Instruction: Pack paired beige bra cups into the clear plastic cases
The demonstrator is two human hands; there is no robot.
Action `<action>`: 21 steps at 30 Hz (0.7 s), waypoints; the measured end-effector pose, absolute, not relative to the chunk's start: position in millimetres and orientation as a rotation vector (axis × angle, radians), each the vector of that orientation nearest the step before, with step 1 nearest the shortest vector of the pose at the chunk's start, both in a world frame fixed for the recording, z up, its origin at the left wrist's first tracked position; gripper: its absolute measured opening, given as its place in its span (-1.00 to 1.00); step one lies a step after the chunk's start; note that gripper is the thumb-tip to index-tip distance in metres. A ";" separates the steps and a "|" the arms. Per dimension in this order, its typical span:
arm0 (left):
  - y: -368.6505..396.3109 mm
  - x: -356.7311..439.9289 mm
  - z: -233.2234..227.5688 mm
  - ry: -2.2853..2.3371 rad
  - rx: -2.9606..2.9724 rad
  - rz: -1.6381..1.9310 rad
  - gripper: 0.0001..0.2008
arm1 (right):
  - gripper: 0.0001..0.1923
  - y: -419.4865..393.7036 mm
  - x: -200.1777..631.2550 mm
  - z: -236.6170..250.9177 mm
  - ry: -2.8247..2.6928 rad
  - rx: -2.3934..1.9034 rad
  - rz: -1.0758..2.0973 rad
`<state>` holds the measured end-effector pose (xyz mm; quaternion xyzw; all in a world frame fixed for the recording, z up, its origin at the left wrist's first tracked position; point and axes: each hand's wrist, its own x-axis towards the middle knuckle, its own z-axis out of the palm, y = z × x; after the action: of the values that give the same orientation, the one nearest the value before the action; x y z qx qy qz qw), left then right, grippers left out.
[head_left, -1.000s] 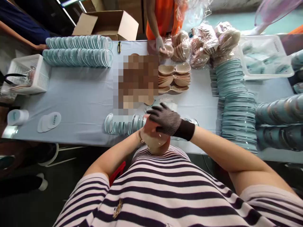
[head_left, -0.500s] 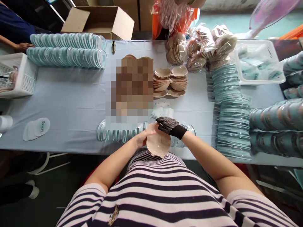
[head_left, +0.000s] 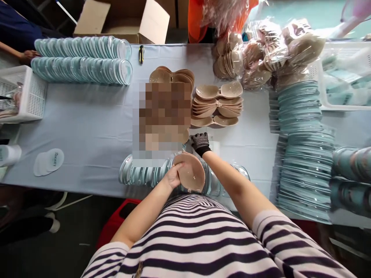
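My left hand (head_left: 173,175) is closed on the edge of a beige stick-on bra cup (head_left: 191,172), its smooth, shiny side facing up in front of my striped shirt. Beyond it, my right hand (head_left: 199,143), in a dark dotted glove, is low over the table with its fingers curled; what they hold, if anything, is hidden. A white slip (head_left: 215,148) lies just right of the glove. Past the glove sit stacked beige bras (head_left: 217,106). Under my forearms runs a row of clear and teal round plastic cases (head_left: 153,175). A blurred patch covers part of the table to the left.
Teal cases (head_left: 307,170) stand in long stacks at the right, others (head_left: 81,69) at the back left. Wrapped bras (head_left: 257,61) pile up at the back. White baskets (head_left: 37,92) flank the table. A cutter (head_left: 141,54) and oval cards (head_left: 55,160) lie leftward. Another person's hand (head_left: 29,56) touches the back-left cases.
My right hand has left the bra cup and moved forward to the table. My left hand keeps the cup, now tilted differently. The view has shifted, so the right-hand stacks sit farther right.
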<state>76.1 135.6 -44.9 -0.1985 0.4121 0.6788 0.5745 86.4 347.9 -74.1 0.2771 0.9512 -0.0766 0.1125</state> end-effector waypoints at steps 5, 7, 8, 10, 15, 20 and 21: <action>146.3 72.3 -49.4 1.017 -0.554 1.688 -0.71 | -0.76 361.3 128.2 -38.6 2.781 1.234 -0.730; 149.2 74.5 -49.1 1.015 -0.530 1.737 -0.66 | -0.71 355.7 161.3 -12.0 2.752 1.388 -1.137; 150.3 76.5 -47.9 0.995 -0.490 1.753 -0.62 | -0.68 348.0 178.6 1.2 2.725 1.404 -1.377; 151.7 82.5 -43.0 0.911 -0.361 1.751 -0.53 | -0.61 324.2 208.1 22.2 2.655 1.299 -1.801; 149.0 107.6 -20.5 0.691 -0.065 1.702 -0.28 | -0.74 263.4 227.3 28.6 2.895 1.224 -1.629; 139.0 134.9 -11.8 0.850 -0.062 1.637 -0.36 | -0.68 244.3 241.2 13.6 3.008 1.261 -1.196; 137.9 139.4 -12.9 0.964 -0.093 1.668 -0.42 | -0.58 240.7 250.4 10.4 2.993 1.296 -1.339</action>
<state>139.4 137.9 -12.9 -0.0396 0.4108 0.7107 0.5697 250.4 240.7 10.4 0.3608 0.8333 -0.3730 -0.1908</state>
